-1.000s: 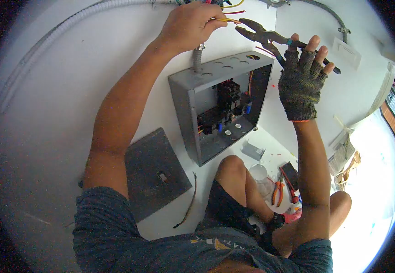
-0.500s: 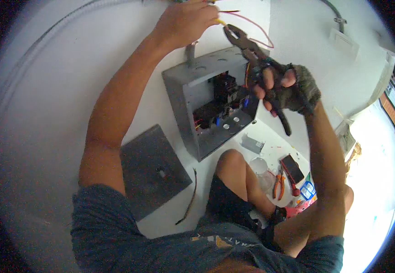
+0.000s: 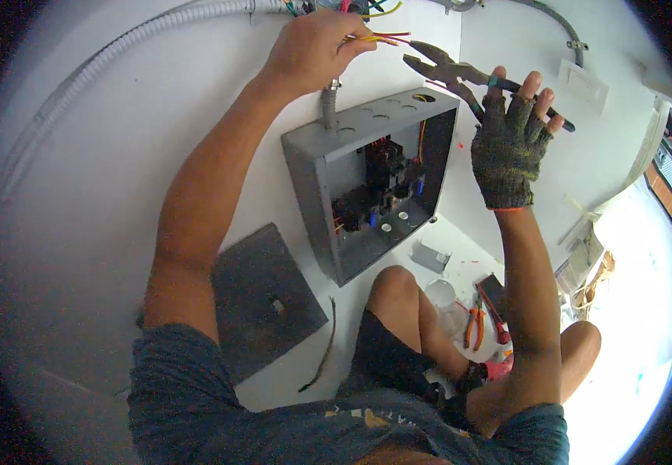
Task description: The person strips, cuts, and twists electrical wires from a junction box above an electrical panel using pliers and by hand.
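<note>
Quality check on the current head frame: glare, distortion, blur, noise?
Head view: fisheye distortion, corners black; head view: lower right blown out to white, detail lost there; head view: the grey box's interior is dark, small parts hard to separate; head view: pliers and gloved right hand look reasonably sharp; head view: grainy speckle in darker areas.

The person wears a dark grey T-shirt (image 3: 274,430), its short sleeves (image 3: 177,360) at eight o'clock and between four and five, with a white-and-tan print (image 3: 371,418) just short of six o'clock, too blurred to read. At five o'clock are black shorts (image 3: 378,349). The right hand (image 3: 508,143), at two o'clock, has a mottled dark-green knitted glove (image 3: 502,174), cut short at the fingers (image 3: 532,84), with an orange edge (image 3: 511,208).
</note>
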Demonstrator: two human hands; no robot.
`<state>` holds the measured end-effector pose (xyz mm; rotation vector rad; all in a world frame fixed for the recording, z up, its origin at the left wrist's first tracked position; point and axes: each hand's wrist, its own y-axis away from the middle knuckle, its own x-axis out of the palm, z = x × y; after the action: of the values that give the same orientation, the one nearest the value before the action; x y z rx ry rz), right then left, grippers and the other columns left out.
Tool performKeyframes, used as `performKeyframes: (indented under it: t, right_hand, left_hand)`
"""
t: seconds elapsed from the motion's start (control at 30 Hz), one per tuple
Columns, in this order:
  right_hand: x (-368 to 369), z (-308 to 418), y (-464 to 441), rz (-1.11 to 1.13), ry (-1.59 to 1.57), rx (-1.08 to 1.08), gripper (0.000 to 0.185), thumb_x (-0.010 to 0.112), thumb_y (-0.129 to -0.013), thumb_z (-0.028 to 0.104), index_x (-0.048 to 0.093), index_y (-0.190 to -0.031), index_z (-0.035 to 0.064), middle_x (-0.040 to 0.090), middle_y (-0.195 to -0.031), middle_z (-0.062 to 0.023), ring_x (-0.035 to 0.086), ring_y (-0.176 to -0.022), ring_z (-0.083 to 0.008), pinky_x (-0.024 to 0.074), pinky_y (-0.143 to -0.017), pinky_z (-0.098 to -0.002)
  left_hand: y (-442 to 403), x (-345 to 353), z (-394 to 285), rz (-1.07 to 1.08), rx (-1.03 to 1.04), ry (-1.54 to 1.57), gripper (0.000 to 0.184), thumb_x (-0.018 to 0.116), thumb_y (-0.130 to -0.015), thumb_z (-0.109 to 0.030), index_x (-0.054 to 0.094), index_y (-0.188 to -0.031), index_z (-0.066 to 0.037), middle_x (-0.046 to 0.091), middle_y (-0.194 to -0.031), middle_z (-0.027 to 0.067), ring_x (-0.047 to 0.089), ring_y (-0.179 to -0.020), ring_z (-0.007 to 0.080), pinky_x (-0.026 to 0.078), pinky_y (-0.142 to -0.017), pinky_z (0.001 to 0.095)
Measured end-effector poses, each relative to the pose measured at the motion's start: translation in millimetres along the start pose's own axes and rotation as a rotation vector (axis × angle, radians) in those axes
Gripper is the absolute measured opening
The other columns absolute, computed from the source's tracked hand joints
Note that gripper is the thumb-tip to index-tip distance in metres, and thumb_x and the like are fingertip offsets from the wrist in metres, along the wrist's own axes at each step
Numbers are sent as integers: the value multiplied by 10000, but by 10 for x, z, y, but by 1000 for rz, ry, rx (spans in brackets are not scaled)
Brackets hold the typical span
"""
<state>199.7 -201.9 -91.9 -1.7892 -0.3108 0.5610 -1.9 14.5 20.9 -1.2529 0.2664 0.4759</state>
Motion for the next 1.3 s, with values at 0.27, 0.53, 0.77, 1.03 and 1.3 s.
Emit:
performKeyframes:
  t: [0.27, 0.53, 0.77, 1.03, 1.3]
  right_hand:
    - [103, 52, -97, -259, -118, 3, 648, 602, -931, 190, 414, -1549, 245, 250, -1638, -199, 253, -1480, -448, 210, -1143, -674]
    - [-18, -76, -145, -199, -164, -118, 507, 622, -876, 124, 609, -1364, 261, 548, -1266, -44, 541, -1140, -271, 428, -977, -471]
    - [-6, 38, -178, -160, -122, -24, 637, 613, -893, 163, 472, -1509, 251, 301, -1614, -161, 336, -1446, -430, 244, -1140, -664]
    - [-63, -47, -198, -12, -246, -100, 537, 636, -842, 113, 570, -1373, 159, 499, -1455, -173, 475, -1332, -398, 360, -1078, -616]
    - [118, -148, 46, 1462, -2153, 57, 515, 652, -710, 45, 652, -1218, -40, 671, -1129, -125, 657, -1046, -223, 530, -952, -368]
  left_hand:
    - [-21, -38, -27, 16, -14, 23, 167, 776, -878, -221, 736, -994, -108, 713, -887, 82, 660, -743, 239, 539, -681, 362]
    - [-7, -6, 63, -13, 171, -84, 150, 756, -883, -217, 726, -984, -110, 725, -917, 66, 670, -798, 251, 539, -723, 389]
    - [-27, -41, -16, 54, -5, -6, 148, 754, -886, -219, 723, -964, -97, 723, -905, 80, 669, -796, 261, 537, -729, 393]
    - [-17, -53, 42, 45, 40, -2, 149, 736, -898, -227, 718, -984, -107, 715, -917, 83, 674, -836, 275, 544, -736, 402]
    - [5, 83, 44, 68, 138, -255, 168, 728, -899, -257, 711, -989, -117, 711, -953, 91, 676, -877, 310, 549, -781, 429]
